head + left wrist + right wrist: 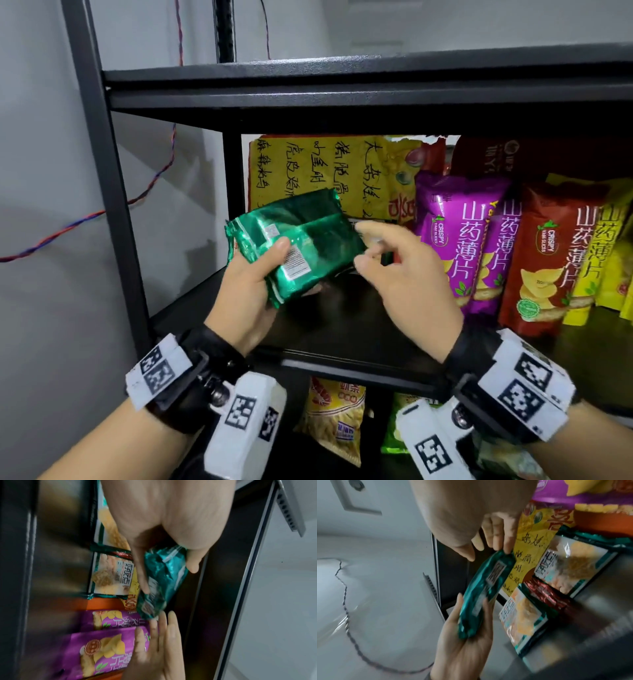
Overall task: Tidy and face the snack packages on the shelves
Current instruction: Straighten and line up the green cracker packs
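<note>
My left hand (270, 269) grips a green foil snack package (308, 240) from below, thumb on its barcode label, back side up and tilted. It hangs above the left end of the black shelf (342, 329). My right hand (363, 245) is at the package's right end with relaxed, spread fingers. In the right wrist view its fingertips (506, 550) touch the corner of the package (486, 591) while the thumb stays clear. The left wrist view shows the package (159, 582) between thumb and fingers.
Purple yam-crisp bags (448, 236), a red bag (544, 260) and yellow bags stand to the right. A yellow bag with handwriting (308, 164) leans at the back. Similar packages (573, 563) lie flat on the shelf. The upper shelf board (342, 89) is close overhead. More snacks (339, 414) sit below.
</note>
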`<state>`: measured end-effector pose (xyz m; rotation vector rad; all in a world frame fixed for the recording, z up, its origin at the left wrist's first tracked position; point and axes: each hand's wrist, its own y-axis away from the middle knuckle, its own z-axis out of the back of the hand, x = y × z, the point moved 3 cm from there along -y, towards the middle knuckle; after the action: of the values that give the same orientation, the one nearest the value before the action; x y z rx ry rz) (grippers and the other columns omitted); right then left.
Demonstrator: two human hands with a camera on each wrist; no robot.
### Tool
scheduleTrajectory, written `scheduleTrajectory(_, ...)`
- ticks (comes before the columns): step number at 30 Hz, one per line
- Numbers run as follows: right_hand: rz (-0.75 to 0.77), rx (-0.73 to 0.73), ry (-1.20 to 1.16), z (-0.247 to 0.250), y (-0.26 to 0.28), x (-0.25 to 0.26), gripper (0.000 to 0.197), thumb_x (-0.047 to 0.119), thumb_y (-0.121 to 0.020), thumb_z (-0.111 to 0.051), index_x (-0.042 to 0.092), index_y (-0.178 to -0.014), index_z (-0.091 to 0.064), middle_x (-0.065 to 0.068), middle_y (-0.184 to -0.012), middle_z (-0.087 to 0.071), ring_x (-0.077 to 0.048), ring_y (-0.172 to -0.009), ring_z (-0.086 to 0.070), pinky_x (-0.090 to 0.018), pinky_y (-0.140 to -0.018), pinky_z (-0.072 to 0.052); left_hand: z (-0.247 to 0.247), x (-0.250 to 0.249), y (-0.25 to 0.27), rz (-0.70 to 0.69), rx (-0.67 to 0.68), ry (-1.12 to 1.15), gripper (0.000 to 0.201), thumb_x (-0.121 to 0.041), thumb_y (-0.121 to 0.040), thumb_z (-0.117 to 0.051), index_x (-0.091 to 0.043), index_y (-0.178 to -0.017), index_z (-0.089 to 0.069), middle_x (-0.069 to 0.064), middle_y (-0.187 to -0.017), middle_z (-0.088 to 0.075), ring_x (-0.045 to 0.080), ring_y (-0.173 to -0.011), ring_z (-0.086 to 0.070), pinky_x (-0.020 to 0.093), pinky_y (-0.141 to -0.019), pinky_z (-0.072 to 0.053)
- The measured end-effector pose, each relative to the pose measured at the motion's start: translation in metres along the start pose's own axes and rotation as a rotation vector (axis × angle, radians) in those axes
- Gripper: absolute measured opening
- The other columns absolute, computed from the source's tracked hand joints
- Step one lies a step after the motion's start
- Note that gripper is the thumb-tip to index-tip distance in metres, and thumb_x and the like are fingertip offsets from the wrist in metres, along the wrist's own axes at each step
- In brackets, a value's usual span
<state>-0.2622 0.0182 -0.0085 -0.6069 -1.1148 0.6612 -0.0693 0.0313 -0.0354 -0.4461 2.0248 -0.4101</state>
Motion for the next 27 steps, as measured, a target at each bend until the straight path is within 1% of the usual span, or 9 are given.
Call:
scheduleTrajectory(3,-0.257,0.089,-0.102,0.007,-0.015,-0.011,0.072,0.03,-0.078,-0.079,0.017,-0.142,-0.049,0.001,-0.133,-0.056,-0.011,-0.117,-0.057,-0.028,-0.102,-0.046,0.011,0.0,0.001,0.07,0.057,0.058,0.068,-0.026,-0.081,-0.069,-0.004,-0.142,-0.047,0.018,-0.13,-0.066,0.036,-0.103,-0.072,0.043,-0.065,-0.06)
scheduleTrajectory(5,-0.435,0.282,-0.411,0.001,-0.014,-0.014,0.071,0.03,-0.073,-0.076,0.007,-0.136,-0.054,-0.011,-0.136,-0.061,-0.022,-0.121,-0.06,-0.043,-0.099,-0.053,0.015,0.003,0.001,0.099,0.099,0.063,0.068,-0.026,-0.081,-0.069,-0.006,-0.142,-0.047,0.017,-0.133,-0.065,0.037,-0.106,-0.071,0.045,-0.067,-0.06)
scheduleTrajectory(8,-0.378,0.3,-0.58,-0.003,-0.013,-0.012,0.037,0.008,-0.08,-0.074,0.005,-0.116,-0.068,-0.013,-0.117,-0.072,-0.023,-0.104,-0.07,-0.035,-0.079,-0.062,0.018,0.008,-0.001,0.094,0.116,0.039,0.062,-0.022,-0.089,-0.062,-0.008,-0.146,-0.044,0.018,-0.142,-0.058,0.039,-0.123,-0.062,0.05,-0.086,-0.059)
scheduleTrajectory(10,-0.268,0.207,-0.382,-0.001,-0.013,-0.013,0.053,0.009,-0.076,-0.081,0.011,-0.126,-0.065,0.0,-0.129,-0.066,-0.013,-0.115,-0.063,-0.027,-0.093,-0.055,0.021,0.01,-0.004,0.059,0.111,-0.006,0.055,-0.017,-0.095,-0.055,-0.009,-0.148,-0.042,0.017,-0.146,-0.054,0.039,-0.131,-0.055,0.05,-0.098,-0.054)
scheduleTrajectory(13,-0.201,0.103,-0.235,0.001,-0.012,-0.013,0.082,0.009,-0.066,-0.088,0.012,-0.14,-0.053,0.024,-0.121,-0.054,0.012,-0.109,-0.051,0.0,-0.085,-0.042,0.024,0.01,-0.005,-0.007,0.126,-0.061,0.058,-0.018,-0.092,-0.06,-0.01,-0.147,-0.042,0.015,-0.147,-0.054,0.037,-0.134,-0.052,0.055,-0.101,-0.05)
scheduleTrajectory(16,-0.185,0.121,-0.331,0.001,-0.011,-0.019,0.065,-0.013,-0.066,-0.081,0.013,-0.123,-0.065,0.003,-0.12,-0.07,-0.015,-0.116,-0.063,-0.025,-0.094,-0.053,0.027,0.004,-0.004,-0.154,0.124,-0.164,0.051,-0.021,-0.085,-0.079,-0.019,-0.132,-0.059,0.011,-0.138,-0.062,0.031,-0.13,-0.057,0.05,-0.102,-0.05)
scheduleTrajectory(21,-0.227,0.069,-0.499,0.005,-0.011,-0.034,0.042,-0.03,-0.065,-0.071,0.009,-0.08,-0.065,0.008,-0.067,-0.074,-0.011,-0.069,-0.072,-0.017,-0.058,-0.056,0.016,-0.014,-0.001,-0.369,0.154,-0.502,0.042,-0.023,-0.077,-0.078,-0.037,-0.116,-0.07,-0.005,-0.121,-0.072,0.016,-0.115,-0.067,0.025,-0.093,-0.053)
scheduleTrajectory(25,-0.182,0.169,-0.388,0.006,-0.011,-0.032,0.038,-0.012,-0.068,-0.079,0.018,-0.088,-0.068,0.013,-0.085,-0.077,-0.002,-0.085,-0.072,-0.014,-0.074,-0.055,0.012,-0.02,-0.001,-0.399,0.132,-0.58,0.046,-0.026,-0.08,-0.077,-0.035,-0.123,-0.064,-0.003,-0.124,-0.071,0.017,-0.116,-0.066,0.027,-0.095,-0.053)
scheduleTrajectory(27,-0.24,0.275,-0.479,0.004,-0.009,-0.029,0.035,0.003,-0.073,-0.079,0.015,-0.104,-0.068,0.001,-0.102,-0.078,-0.016,-0.097,-0.074,-0.025,-0.081,-0.059,0.013,-0.021,-0.003,-0.342,0.035,-0.579,0.056,-0.036,-0.076,-0.08,-0.034,-0.126,-0.055,0.002,-0.123,-0.071,0.022,-0.114,-0.068,0.042,-0.1,-0.053)
